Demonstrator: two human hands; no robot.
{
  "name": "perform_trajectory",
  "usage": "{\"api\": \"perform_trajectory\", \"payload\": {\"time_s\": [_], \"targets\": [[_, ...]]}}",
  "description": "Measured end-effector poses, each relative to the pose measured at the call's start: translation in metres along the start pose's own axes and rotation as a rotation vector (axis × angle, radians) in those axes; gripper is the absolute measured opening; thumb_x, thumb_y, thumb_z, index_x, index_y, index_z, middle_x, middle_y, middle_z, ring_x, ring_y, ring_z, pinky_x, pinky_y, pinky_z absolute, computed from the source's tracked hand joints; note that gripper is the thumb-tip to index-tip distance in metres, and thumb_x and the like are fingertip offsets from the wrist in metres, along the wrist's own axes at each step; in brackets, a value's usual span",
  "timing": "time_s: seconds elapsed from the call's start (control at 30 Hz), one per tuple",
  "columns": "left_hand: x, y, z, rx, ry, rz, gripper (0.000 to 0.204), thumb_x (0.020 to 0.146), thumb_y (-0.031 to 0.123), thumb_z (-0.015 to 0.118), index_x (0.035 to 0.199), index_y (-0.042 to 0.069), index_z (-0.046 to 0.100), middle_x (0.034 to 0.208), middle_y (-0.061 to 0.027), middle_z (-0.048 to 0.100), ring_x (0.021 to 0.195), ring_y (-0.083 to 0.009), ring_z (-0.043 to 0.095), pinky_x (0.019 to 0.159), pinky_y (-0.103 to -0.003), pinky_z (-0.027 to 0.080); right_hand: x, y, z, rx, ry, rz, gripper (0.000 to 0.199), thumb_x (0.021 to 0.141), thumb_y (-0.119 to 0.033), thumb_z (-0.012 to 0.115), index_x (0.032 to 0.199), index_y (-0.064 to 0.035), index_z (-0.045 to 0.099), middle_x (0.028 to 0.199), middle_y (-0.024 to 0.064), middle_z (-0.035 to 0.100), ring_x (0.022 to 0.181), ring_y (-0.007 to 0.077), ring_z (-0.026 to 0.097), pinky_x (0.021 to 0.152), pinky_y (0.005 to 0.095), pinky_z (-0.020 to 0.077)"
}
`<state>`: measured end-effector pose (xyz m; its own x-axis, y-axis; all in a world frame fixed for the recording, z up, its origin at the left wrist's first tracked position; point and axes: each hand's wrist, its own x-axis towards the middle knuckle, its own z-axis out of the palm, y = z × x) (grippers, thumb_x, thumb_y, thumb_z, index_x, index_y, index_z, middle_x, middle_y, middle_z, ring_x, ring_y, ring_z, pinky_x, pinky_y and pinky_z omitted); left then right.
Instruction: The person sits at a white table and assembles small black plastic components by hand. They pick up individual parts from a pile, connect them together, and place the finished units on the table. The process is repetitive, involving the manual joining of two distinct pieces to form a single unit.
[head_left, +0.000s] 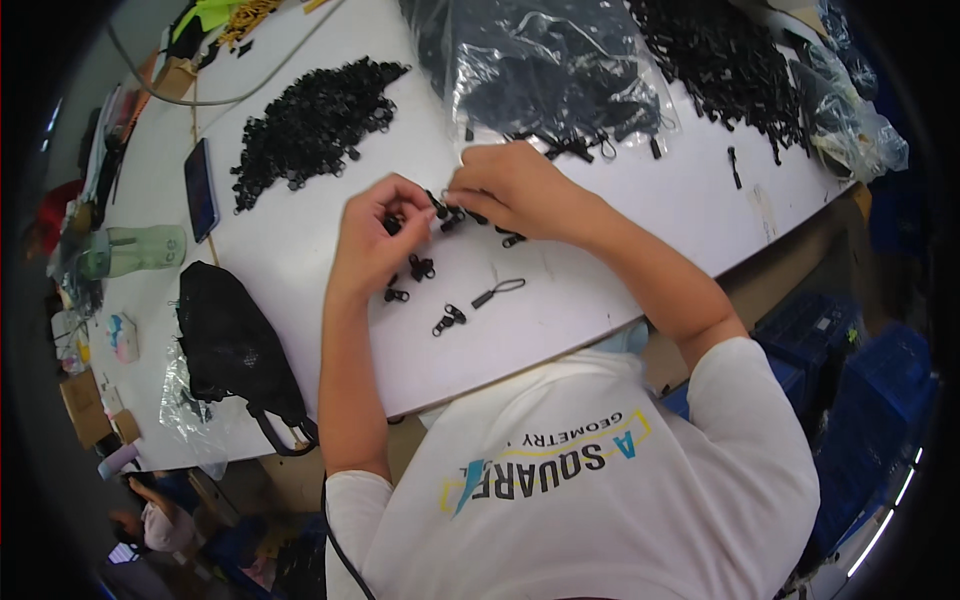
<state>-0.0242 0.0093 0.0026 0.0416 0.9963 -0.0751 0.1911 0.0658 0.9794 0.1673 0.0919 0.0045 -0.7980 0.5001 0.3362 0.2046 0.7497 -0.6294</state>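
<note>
Above a white table, my left hand pinches a small black zipper slider between its fingertips. My right hand meets it from the right, holding a black zipper pull against that slider. A few loose black sliders lie on the table just below my hands, and a black pull tab with a loop lies a little to the right of them.
A heap of black sliders lies at the back left. A clear plastic bag of black parts and another pile sit at the back. A phone, a green bottle and a black bag are at the left.
</note>
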Motion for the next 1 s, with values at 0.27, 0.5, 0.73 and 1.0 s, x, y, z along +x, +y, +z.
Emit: {"api": "perform_trajectory", "payload": {"time_s": [0.27,0.5,0.73,1.0], "targets": [[-0.007,0.002,0.000,0.091,-0.108,0.120,0.008,0.075,0.004,0.062,0.082,0.002,0.060,0.060,-0.0009,0.057,0.056,-0.0059,0.052,0.053,-0.021,0.041,0.000,0.001,-0.004,-0.063,-0.119,-0.145,0.008,0.074,-0.005,0.062,0.082,-0.0065,0.063,0.064,0.0082,0.049,0.060,0.0264,0.054,0.054,0.0370,0.0423],[-0.008,0.004,-0.002,0.040,-0.161,0.152,0.008,0.078,0.001,0.060,0.086,0.002,0.060,0.061,-0.0028,0.059,0.057,-0.0082,0.054,0.054,-0.023,0.043,0.003,-0.006,-0.017,0.247,-0.264,-0.041,0.012,0.078,-0.005,0.064,0.090,-0.0036,0.066,0.065,0.0099,0.055,0.058,0.0264,0.055,0.054,0.0343,0.0410],[-0.007,0.010,-0.005,0.092,-0.212,0.207,0.008,0.079,-0.004,0.058,0.086,-0.001,0.060,0.070,-0.0064,0.062,0.061,-0.0125,0.060,0.057,-0.025,0.047,0.007,-0.007,-0.023,0.392,-0.309,0.049,0.010,0.081,-0.008,0.063,0.087,-0.0009,0.067,0.064,0.0111,0.057,0.055,0.0233,0.054,0.052,0.0321,0.0407],[-0.008,0.012,-0.004,0.166,-0.217,0.313,0.012,0.076,-0.006,0.061,0.087,0.000,0.062,0.073,-0.0087,0.064,0.062,-0.0158,0.061,0.059,-0.026,0.048,0.004,0.001,-0.020,0.496,-0.399,0.041,0.013,0.082,-0.012,0.063,0.084,0.0006,0.067,0.066,0.0114,0.061,0.054,0.0214,0.056,0.052,0.0300,0.0418]]}}
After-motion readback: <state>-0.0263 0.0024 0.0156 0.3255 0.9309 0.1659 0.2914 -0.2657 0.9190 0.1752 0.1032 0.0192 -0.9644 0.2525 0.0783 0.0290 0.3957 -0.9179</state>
